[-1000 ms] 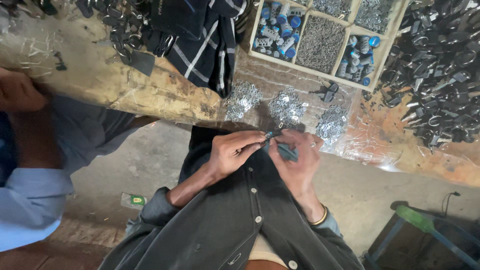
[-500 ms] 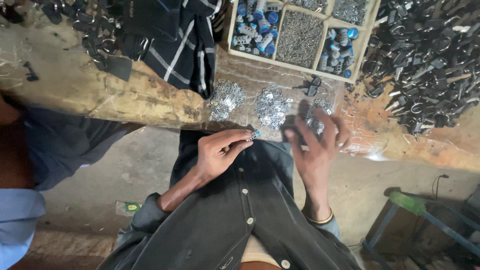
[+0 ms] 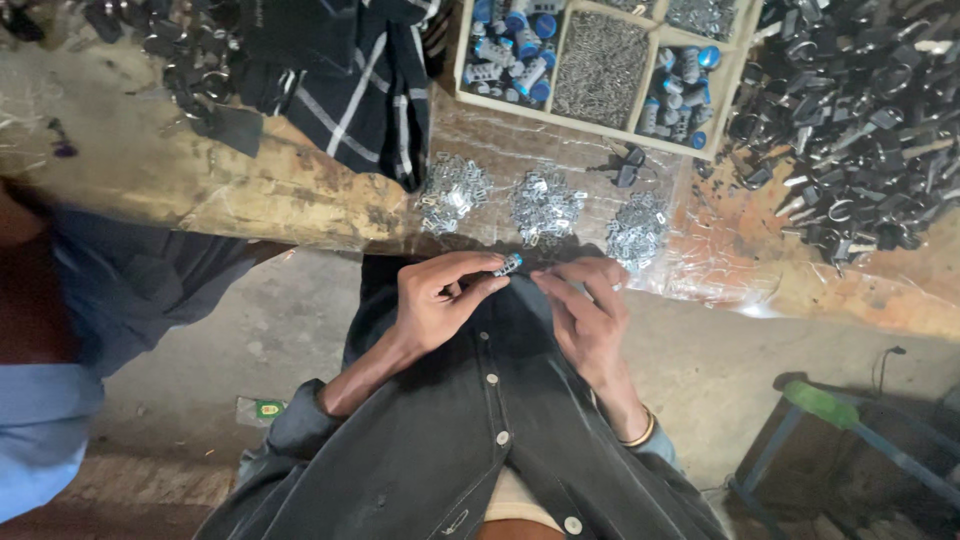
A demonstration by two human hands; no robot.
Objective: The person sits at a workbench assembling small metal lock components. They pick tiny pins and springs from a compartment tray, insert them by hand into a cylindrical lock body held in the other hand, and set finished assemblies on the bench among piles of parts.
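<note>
Two hands met over a small metal part at the edge of a cluttered workbench.

The left hand pinched a small silvery cylinder with a blue end between thumb and forefinger, holding it just above the person's dark buttoned shirt. The right hand sat just beside it, fingers curled with the tips drawn toward the part; whether they gripped anything could not be told. Ahead, on the worn bench, lay three heaps of small shiny metal pieces, and beyond them a wooden compartment tray of blue-capped cylinders and pins. A pile of dark metal parts lay to the right. Another person's blue sleeve showed at left.
</note>
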